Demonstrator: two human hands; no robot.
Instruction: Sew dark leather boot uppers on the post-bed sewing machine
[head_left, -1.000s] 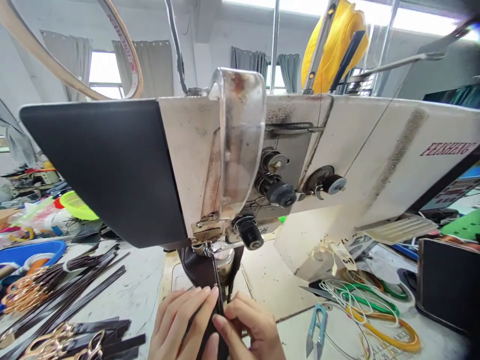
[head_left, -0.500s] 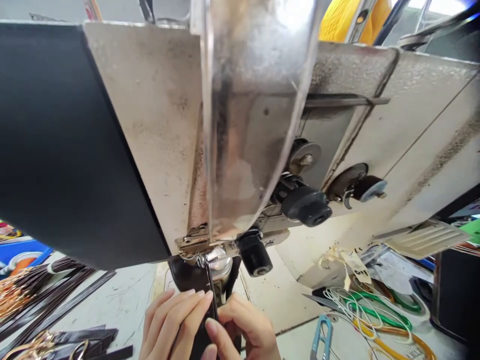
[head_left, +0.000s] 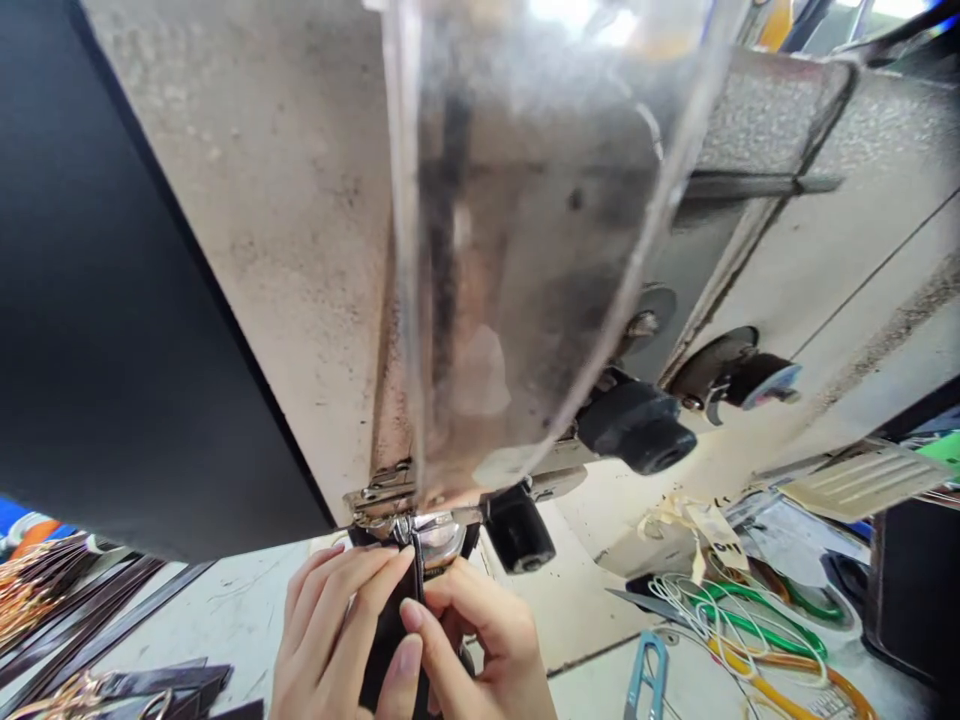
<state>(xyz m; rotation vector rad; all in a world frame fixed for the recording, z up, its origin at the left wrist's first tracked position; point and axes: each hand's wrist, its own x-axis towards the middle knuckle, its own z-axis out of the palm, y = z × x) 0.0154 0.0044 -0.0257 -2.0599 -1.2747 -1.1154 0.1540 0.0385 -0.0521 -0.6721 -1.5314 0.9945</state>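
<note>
Black leather-like piece (head_left: 384, 665) leads beneath the sewing machine (head_left: 300, 260), left hand (head_left: 336, 630) curled over and gripping it, right hand (head_left: 487, 640) pinching its narrow edge (head_left: 418, 580), seemingly to keep it straight; blue thread snips (head_left: 647, 675) at the machine's right, presumably for reach.

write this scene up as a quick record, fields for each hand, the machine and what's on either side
left hand: holding the left side of the dark piece; left hand
right hand: thumb and fingers at the piece's right edge; right hand
machine: white and black sewing machine, clear guard in front
needle: can't be made out
left side: dark straps
right side: blue snips, white cord
</note>
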